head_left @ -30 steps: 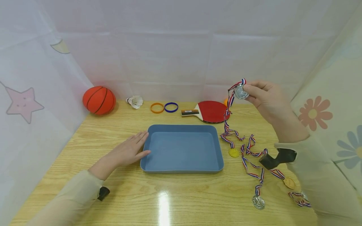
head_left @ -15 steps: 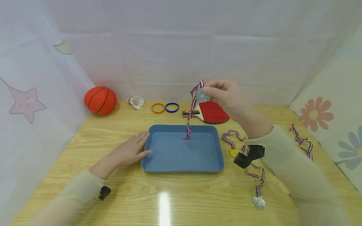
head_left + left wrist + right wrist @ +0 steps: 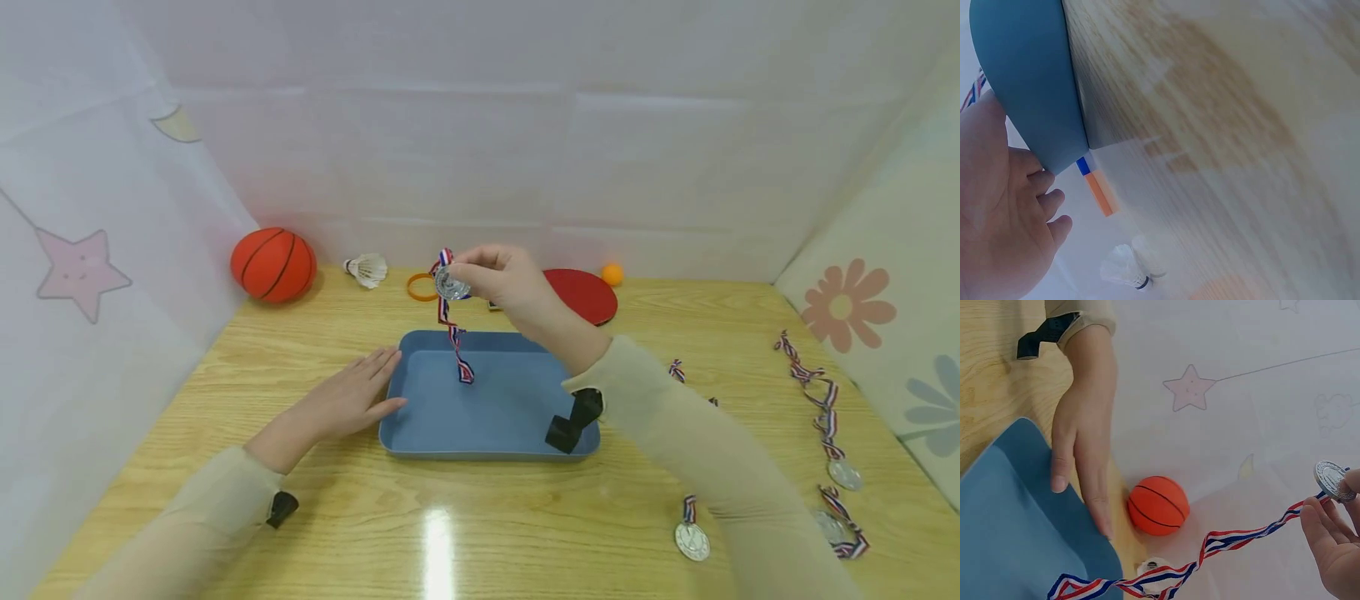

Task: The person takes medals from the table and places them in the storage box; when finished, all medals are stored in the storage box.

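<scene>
My right hand [image 3: 510,287] pinches a silver medal [image 3: 451,284] between thumb and fingers, above the far left part of the blue tray [image 3: 442,456]. The medal's striped red, white and blue ribbon [image 3: 1235,537] dangles over the tray, its lower end at tray level. My left hand [image 3: 348,396] rests against the tray's left rim, fingers straight, thumb over the edge. In the left wrist view, the fingers [image 3: 1054,200] lie along the tray's outer wall [image 3: 1029,75].
Along the back stand a basketball [image 3: 273,265], a shuttlecock [image 3: 367,270], an orange wristband [image 3: 422,287], a red table tennis paddle [image 3: 585,296] and an orange ball [image 3: 612,274]. Several medals with ribbons lie at right, such as a silver medal [image 3: 692,542], partly behind the right sleeve.
My right hand has carried the silver medal leftward from the table's right side to above the tray, slightly lower now. The left hand has stayed at the tray's rim.
</scene>
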